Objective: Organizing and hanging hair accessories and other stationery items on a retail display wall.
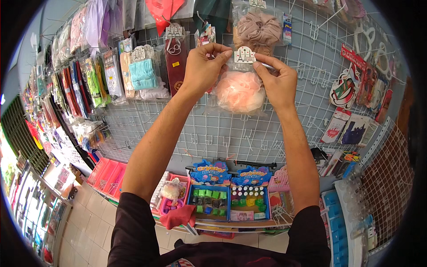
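Note:
A clear plastic bag holding a peach-coloured mesh puff (240,91) hangs before me, topped by a white header card (244,55) with tower drawings. My right hand (278,78) pinches the card's right edge between thumb and fingers; a metal hook end shows beside these fingers. To the left of the card is my left hand (208,65), its thumb and fingertips together; whether they grip the bag or a hook is hidden. Just above hangs a packed brown fabric scrunchie (258,28). A dark red packaged item (175,63) hangs left of my left hand.
A white wire grid (213,133) with metal hooks covers the wall. Packaged turquoise cloth (142,74) hangs at left. Below stand blue display boxes (208,203), a pink basket (183,180) and red trays (108,173) on a shelf. A red cloth (178,217) lies at its front edge.

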Demonstrator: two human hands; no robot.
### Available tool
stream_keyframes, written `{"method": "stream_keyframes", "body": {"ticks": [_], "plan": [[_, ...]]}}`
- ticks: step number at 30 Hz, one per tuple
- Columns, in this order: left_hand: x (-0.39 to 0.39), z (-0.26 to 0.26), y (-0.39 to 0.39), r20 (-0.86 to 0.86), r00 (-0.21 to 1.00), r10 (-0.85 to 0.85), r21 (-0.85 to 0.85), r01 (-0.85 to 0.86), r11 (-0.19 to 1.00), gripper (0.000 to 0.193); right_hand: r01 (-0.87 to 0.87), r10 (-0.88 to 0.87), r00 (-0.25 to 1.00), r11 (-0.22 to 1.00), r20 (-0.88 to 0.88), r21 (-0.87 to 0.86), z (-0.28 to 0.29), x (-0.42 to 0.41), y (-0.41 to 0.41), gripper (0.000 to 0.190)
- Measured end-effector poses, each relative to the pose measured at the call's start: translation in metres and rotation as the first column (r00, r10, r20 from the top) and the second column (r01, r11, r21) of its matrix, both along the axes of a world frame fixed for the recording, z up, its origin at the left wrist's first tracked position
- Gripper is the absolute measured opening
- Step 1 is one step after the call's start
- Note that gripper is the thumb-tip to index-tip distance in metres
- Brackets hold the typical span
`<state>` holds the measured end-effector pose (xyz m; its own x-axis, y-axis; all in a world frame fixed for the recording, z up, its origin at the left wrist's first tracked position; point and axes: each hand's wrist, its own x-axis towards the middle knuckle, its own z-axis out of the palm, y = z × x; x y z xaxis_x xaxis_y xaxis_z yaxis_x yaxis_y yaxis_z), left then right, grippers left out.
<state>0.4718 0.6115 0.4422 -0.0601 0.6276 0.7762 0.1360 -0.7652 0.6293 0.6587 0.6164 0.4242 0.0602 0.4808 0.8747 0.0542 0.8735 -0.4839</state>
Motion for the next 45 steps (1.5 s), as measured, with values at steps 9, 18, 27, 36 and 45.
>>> {"method": "stream_keyframes", "body": {"ticks": [9,18,27,36,45], "plan": [[-0.001,0.002,0.002,-0.028,0.998,0.049,-0.004,-0.05,0.999,0.014,0.105,-0.104,0.994,0.994,0.045,-0.018,0.007,-0.001,0.0,0.022],[-0.011,-0.004,-0.011,-0.054,0.979,0.197,0.076,-0.193,0.978,0.019,0.245,-0.231,0.959,0.967,0.165,-0.073,-0.007,-0.001,0.036,0.027],[-0.076,-0.109,-0.101,0.021,0.903,0.428,0.33,-0.411,0.85,0.015,0.411,-0.429,0.852,0.903,0.3,0.123,-0.026,0.001,0.068,0.031],[-0.169,-0.393,-0.142,-0.089,0.736,0.671,-0.504,-0.615,0.607,0.023,0.196,-0.181,0.977,0.971,-0.115,0.138,-0.109,0.03,-0.047,0.025],[-0.21,-0.523,-0.113,-0.68,0.671,0.297,-0.698,-0.716,0.018,0.095,-0.164,0.125,0.986,0.693,-0.107,-0.702,-0.342,-0.006,-0.109,0.015]]}}
